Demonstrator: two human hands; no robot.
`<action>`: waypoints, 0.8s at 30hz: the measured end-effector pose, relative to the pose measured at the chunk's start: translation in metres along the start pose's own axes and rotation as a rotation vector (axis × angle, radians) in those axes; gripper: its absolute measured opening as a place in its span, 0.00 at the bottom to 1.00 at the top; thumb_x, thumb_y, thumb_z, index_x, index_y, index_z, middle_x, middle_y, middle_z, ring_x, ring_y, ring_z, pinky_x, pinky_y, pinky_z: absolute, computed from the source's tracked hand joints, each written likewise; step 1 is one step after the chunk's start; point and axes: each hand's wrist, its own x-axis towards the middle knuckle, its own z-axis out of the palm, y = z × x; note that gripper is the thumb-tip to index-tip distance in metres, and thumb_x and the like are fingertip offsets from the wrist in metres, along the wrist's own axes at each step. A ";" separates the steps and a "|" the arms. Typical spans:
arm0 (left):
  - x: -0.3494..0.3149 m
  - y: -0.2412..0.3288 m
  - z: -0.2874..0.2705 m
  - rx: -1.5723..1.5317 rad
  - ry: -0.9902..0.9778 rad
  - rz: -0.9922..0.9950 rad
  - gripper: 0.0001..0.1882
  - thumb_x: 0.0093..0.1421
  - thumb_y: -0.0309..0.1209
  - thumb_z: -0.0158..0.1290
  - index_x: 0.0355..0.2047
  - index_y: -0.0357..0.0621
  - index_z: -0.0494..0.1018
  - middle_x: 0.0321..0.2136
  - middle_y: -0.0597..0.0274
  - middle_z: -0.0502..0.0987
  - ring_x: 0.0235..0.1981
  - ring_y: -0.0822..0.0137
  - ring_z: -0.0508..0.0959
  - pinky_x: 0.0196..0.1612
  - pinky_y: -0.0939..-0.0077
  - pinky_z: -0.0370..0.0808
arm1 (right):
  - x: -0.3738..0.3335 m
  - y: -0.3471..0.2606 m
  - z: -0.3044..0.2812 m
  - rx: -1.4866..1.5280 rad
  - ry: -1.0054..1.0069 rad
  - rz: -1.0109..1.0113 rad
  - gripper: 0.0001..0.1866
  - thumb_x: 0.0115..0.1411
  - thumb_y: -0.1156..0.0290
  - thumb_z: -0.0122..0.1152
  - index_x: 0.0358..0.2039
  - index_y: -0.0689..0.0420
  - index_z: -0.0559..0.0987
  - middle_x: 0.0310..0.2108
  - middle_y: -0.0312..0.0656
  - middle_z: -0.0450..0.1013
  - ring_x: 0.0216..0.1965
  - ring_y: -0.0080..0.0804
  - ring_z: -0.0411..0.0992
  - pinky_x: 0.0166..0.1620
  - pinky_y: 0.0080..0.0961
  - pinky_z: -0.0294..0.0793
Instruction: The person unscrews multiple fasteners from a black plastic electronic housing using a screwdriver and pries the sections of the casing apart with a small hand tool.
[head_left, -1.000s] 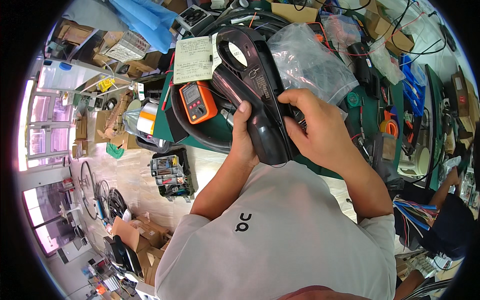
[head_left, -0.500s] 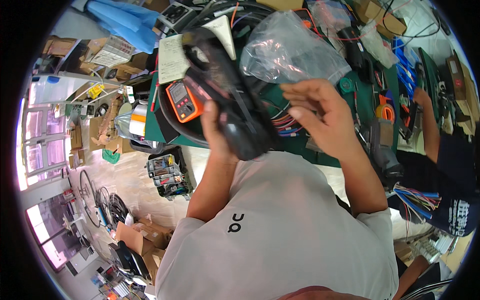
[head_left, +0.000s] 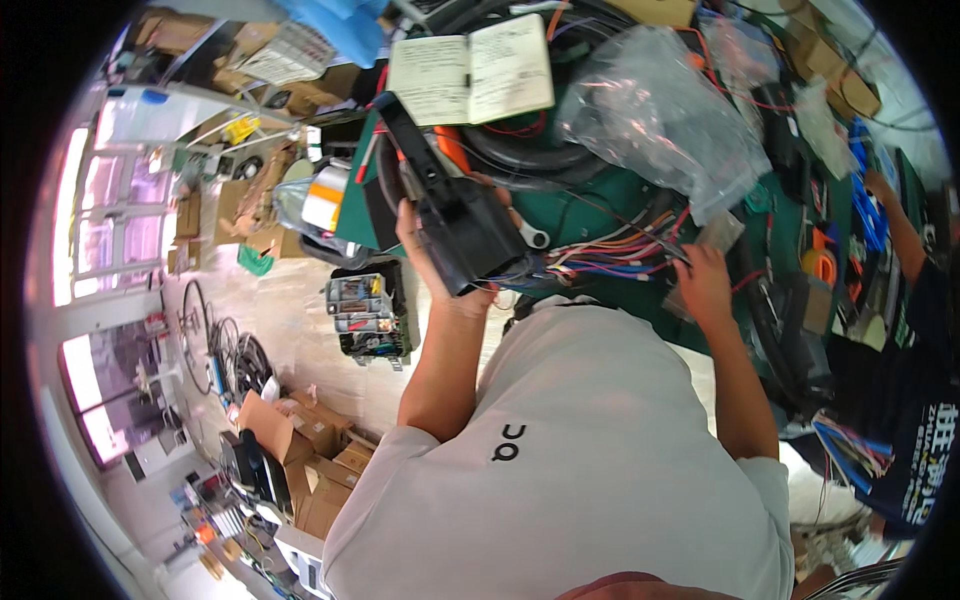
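Observation:
My left hand (head_left: 446, 288) is wrapped round a black plastic housing (head_left: 468, 232) with a long arm, raised and tilted above the near left part of the table. Out of its lower end runs a fanned bundle of coloured wires (head_left: 607, 258), among them orange, white, red and blue ones. At the right end of that bundle my right hand (head_left: 708, 288) is closed, its fingertips pinching wires; exactly which ones is too small to tell. Behind the housing, an orange meter (head_left: 452, 150) is mostly hidden. A metal wrench end (head_left: 536, 236) shows beside the housing.
An open notebook (head_left: 470, 80) lies at the back, beside a thick black cable (head_left: 540, 165) and a clear plastic bag (head_left: 655, 110). Orange tape (head_left: 820, 266) is at the right, near a co-worker's arm (head_left: 905, 225). A toolbox (head_left: 365, 312) stands on the floor at left.
My left hand has turned the housing and shifted it slightly, uncovering the notebook. My right hand has moved right and down, from spread fingers to a pinch at the wires. The view has shifted.

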 end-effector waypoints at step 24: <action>0.015 -0.009 0.022 0.213 0.020 0.071 0.34 0.60 0.59 0.36 0.51 0.43 0.65 0.40 0.50 0.75 0.41 0.51 0.77 0.42 0.53 0.75 | -0.025 -0.116 -0.181 0.900 0.274 -0.075 0.16 0.54 0.70 0.64 0.39 0.65 0.74 0.25 0.36 0.67 0.25 0.17 0.61 0.28 0.13 0.57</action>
